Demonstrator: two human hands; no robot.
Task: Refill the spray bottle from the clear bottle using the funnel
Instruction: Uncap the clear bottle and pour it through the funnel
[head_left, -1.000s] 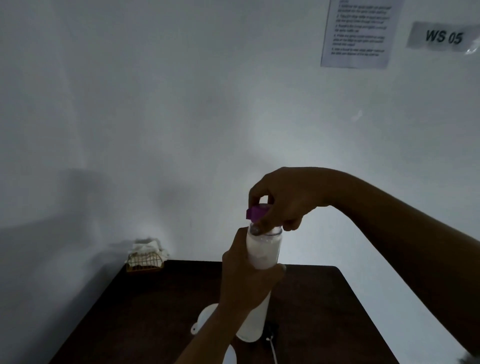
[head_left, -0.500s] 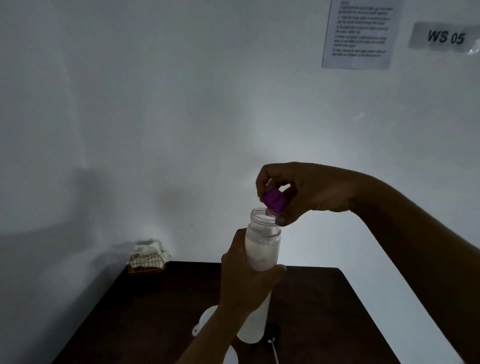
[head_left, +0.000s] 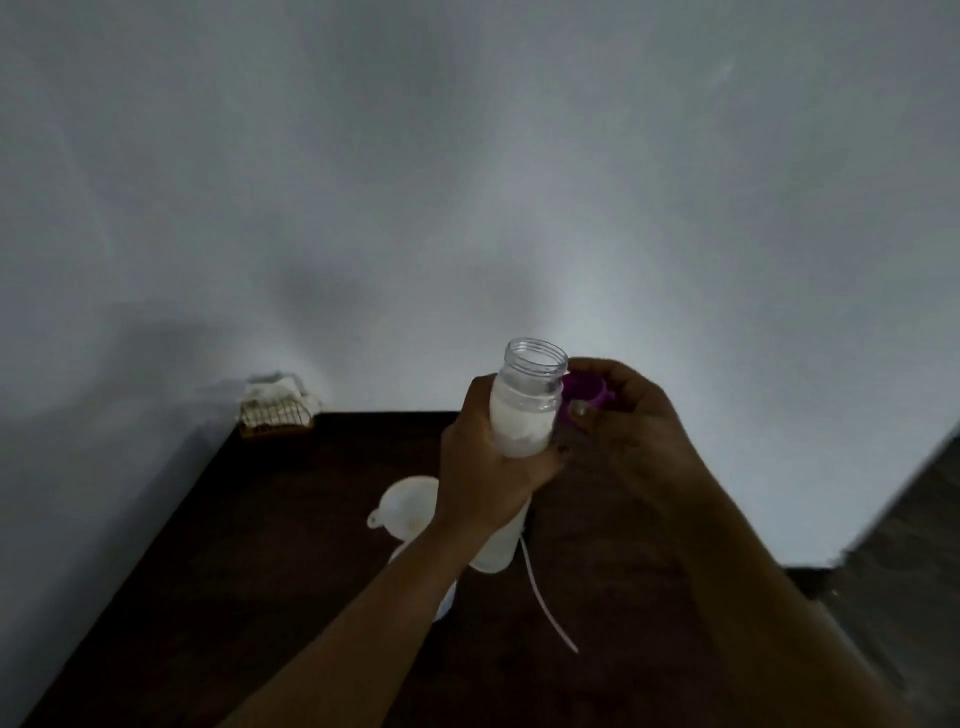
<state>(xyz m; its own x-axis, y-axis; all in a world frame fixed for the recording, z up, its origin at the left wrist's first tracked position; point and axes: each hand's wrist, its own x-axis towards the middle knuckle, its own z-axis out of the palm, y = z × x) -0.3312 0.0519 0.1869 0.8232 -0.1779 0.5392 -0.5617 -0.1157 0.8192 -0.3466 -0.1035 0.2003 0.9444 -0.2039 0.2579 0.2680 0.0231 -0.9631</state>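
Note:
My left hand (head_left: 485, 462) is wrapped around the clear bottle (head_left: 524, 410), which holds a whitish liquid and stands upright above the table with its mouth uncapped. Just right of the bottle's neck, my right hand (head_left: 623, 415) holds the purple cap (head_left: 584, 391). A white funnel (head_left: 408, 506) sits behind my left wrist, apparently in the neck of the spray bottle (head_left: 447, 597), which my left forearm mostly hides. A thin white dip tube (head_left: 545, 597) lies on the table by the bottle's base.
The dark brown table (head_left: 260, 571) stands against a white wall. A small wire basket with white cloth (head_left: 275, 408) sits at its far left corner. A dark floor strip (head_left: 893, 545) shows at the right.
My right hand lifted the purple cap off the clear bottle and moved it down to the right of the neck. The view tilted down, so the wall papers left the frame.

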